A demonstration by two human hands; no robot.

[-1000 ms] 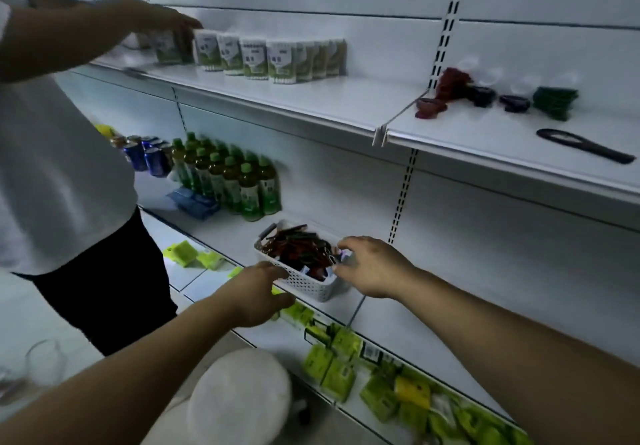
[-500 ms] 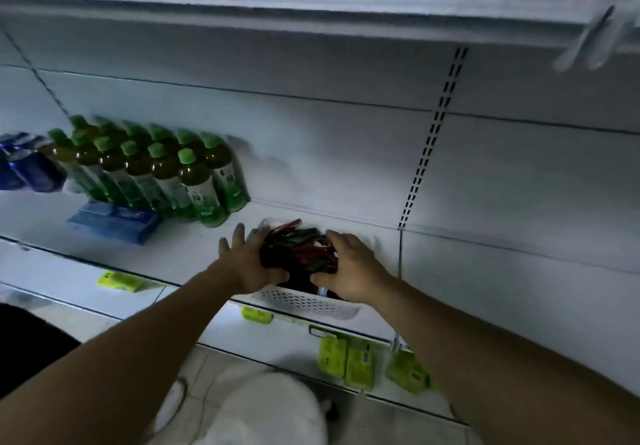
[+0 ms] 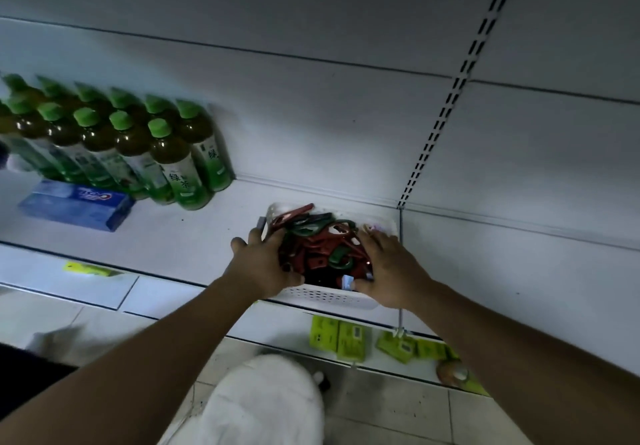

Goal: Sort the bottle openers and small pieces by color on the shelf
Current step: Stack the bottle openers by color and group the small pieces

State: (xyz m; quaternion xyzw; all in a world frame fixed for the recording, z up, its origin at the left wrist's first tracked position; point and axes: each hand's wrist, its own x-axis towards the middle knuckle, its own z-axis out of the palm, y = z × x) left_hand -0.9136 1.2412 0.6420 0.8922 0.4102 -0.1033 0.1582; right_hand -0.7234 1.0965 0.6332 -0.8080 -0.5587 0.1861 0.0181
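Two hands clasped a white basket that stood on the shelf, close to its near edge and just left of the slotted upright. The left hand held the basket's near left corner: its fingers were spread along the outside of the left wall, and the thumb lay over the rim on the pile. The right hand held the near right corner, its fingers lying close together over the right rim and the thumb hooked at the near rim beside a small pale blue piece. How hard either hand gripped could not be told. Inside the basket lay a mixed heap of openers, mostly red with some green and a few dark ones, one red opener sticking up at the far left corner. Well to the left on the same shelf stood green-capped bottles in two rows against the back panel, with a blue toothpaste box lying just in front of them. Yellow-green tags hung on the shelf edge below the basket.
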